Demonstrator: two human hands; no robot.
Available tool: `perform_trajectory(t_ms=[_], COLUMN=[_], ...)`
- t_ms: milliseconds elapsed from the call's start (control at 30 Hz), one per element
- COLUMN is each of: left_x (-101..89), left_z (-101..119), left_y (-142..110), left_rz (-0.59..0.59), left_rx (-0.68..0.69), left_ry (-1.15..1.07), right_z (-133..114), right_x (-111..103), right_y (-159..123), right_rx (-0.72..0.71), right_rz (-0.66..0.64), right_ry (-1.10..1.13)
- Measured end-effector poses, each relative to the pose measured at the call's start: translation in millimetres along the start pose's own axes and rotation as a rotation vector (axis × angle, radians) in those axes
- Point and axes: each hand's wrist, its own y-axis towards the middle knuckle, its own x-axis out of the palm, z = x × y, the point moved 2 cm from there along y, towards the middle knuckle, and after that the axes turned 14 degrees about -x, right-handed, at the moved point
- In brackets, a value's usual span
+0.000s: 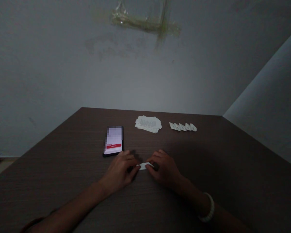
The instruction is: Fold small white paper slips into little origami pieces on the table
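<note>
Between my two hands, low over the dark table, is a small white piece of paper [143, 166] that looks folded into a narrow strip. My left hand [122, 168] pinches its left end between thumb and fingers. At the opposite end, my right hand [163, 168] grips it the same way, thumb toward me. Behind them lies a loose stack of printed paper slips [148, 123]. Farther right, several small folded papers [183, 127] overlap in a row.
A phone [113, 140] with its screen lit lies just beyond my left hand. The brown wooden table [63, 155] reaches back to a grey wall [145, 77] with yellowed tape [145, 26] on it. Another wall stands at the right edge.
</note>
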Motion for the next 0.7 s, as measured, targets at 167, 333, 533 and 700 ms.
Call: perform_trajectory(t_ms=[167, 333, 533, 700], left_x=[-5.3, -11.1, -18.4, -23.4], left_z=[0, 0, 2, 4], left_y=[1, 2, 3, 0], left_rz=[-0.055, -0.097, -0.131, -0.143], left_rx=[0.039, 0.033, 0.065, 0.120], left_ry=[0.090, 0.121, 0.120, 0.178], right_z=[-2, -1, 1, -1], right_x=[-1, -5, -16, -21], right_y=[0, -1, -7, -10], right_rx=[-0.113, -0.110, -0.110, -0.176], right_rz=[-0.058, -0.095, -0.134, -0.202], right_ry=[-0.032, -0.044, -0.098, -0.144])
